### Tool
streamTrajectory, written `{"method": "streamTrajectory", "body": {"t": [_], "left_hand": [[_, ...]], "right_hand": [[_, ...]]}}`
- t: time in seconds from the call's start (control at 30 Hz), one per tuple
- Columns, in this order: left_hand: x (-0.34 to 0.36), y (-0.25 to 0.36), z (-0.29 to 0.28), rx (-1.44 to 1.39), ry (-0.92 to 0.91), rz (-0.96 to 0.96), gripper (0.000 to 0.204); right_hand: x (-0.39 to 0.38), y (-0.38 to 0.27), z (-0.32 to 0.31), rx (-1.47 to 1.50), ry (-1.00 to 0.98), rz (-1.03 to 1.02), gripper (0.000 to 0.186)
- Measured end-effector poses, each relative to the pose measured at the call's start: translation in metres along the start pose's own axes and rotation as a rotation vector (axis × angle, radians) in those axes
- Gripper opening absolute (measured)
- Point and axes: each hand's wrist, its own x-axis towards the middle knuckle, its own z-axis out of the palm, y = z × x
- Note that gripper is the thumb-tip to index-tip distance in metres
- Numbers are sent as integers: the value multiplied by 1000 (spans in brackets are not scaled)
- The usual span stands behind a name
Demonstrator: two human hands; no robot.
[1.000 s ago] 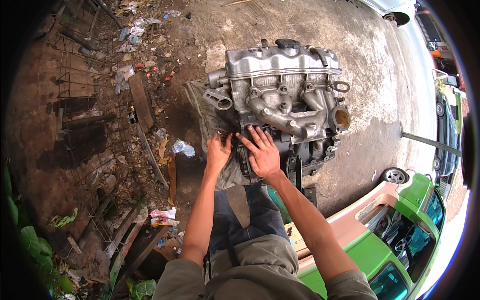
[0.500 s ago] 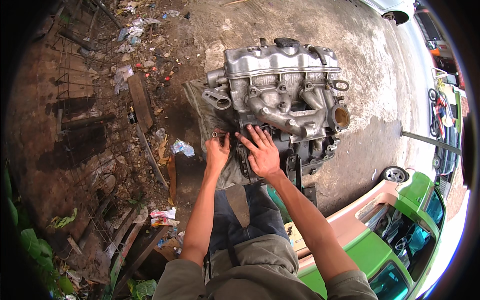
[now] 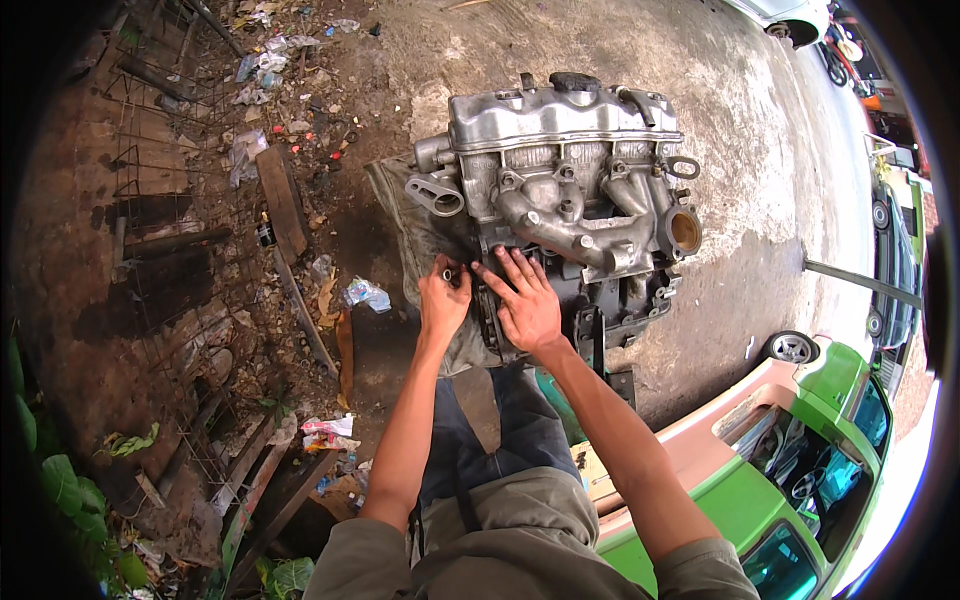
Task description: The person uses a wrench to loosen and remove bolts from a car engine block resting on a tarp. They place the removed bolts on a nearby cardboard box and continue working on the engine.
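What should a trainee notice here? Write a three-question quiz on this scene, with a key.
1. Multiple choice: which half of the engine does the right hand lie over? A) the silver upper half B) the dark lower half
2. True or false: a brown plank lies on the ground to the left of the engine.
3. Open: what is the left hand holding?

Key:
1. B
2. True
3. A small metal piece with a ring-shaped end; its exact kind is unclear.
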Motion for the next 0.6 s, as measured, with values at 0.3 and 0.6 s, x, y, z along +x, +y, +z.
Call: {"method": "streamTrajectory", "body": {"t": [0.3, 0.6], "left_hand": [[11, 2, -6, 22, -147, -66, 8], [15, 9, -16, 118, -380, 70, 29]], "right_hand": [[0, 0, -2, -10, -8, 2, 77], [-1, 2, 2, -38, 23, -2, 78]]}}
